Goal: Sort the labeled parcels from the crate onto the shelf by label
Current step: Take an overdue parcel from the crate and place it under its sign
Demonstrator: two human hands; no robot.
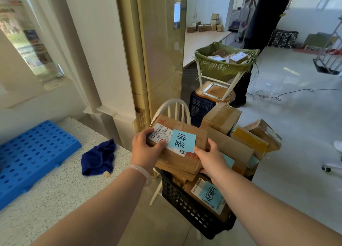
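Observation:
A brown cardboard parcel [185, 132] with a white shipping label and a blue handwritten note is held over the black crate [187, 207]. My left hand [146, 149] grips its left end, thumb on the white label. My right hand [211, 156] grips its right front edge. The crate rests on a white chair [175, 108] and is heaped with several more cardboard parcels. One parcel in the crate [209, 195] shows another blue note. No shelf is recognisable in view.
A speckled counter [46, 190] at left holds a blue perforated tray [31, 153] and a dark blue cloth [100, 156]. A green-lined basket of parcels [225, 64] stands behind on a stool. A person in dark clothes [266, 23] stands at the back. Cables lie on the floor.

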